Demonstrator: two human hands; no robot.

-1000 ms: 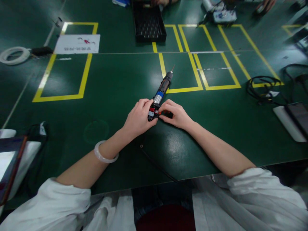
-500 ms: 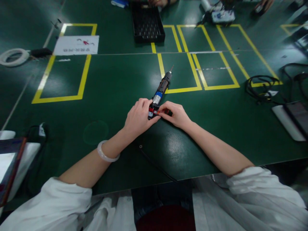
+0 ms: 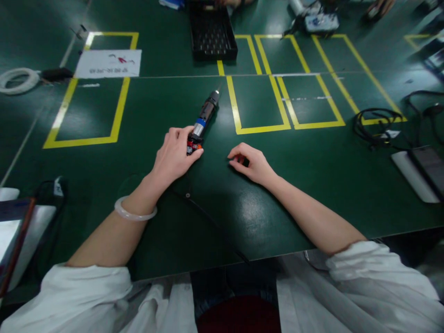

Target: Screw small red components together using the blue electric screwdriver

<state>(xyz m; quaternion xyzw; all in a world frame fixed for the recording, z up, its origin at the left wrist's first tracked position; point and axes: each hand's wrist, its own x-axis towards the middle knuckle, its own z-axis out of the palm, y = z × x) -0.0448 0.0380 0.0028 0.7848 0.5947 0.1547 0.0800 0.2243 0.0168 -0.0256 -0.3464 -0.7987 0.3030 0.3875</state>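
Head view shows, along the bottom of the frame, two rolled white sleeves (image 3: 83, 289) at the edge of a green table (image 3: 156, 104), with a thin dark cable (image 3: 213, 221) running over the tabletop between the forearms (a small ring-like end (image 3: 188, 195) shows near the left wrist). At lower left lies a screen device (image 3: 12, 233), partly cut off by the frame. A pale bracelet (image 3: 134, 215) circles the left wrist, and the left hand (image 3: 174, 152) grips the rear of a cylindrical tool (image 3: 204, 116) just left of the frame's centre. Red and orange parts show beside the thumb, and the tool slants up and right past a blue band to a thin tip. Right of centre, well apart from the tool, the right hand (image 3: 252, 164) is curled with thumb and fingers close together (something reddish shows inside, but I cannot tell whether it is held). Toward the right edge are a dark flat device (image 3: 430, 167) and, above it, a loose coil of black cable (image 3: 377, 128). Farther back, yellow tape outlines (image 3: 265, 129) mark the table; a printed white sheet (image 3: 108, 64) and a white coil (image 3: 19, 81) lie at upper left. At upper centre sits a black tray (image 3: 213, 39), another person's hand (image 3: 229, 3) at its far end.
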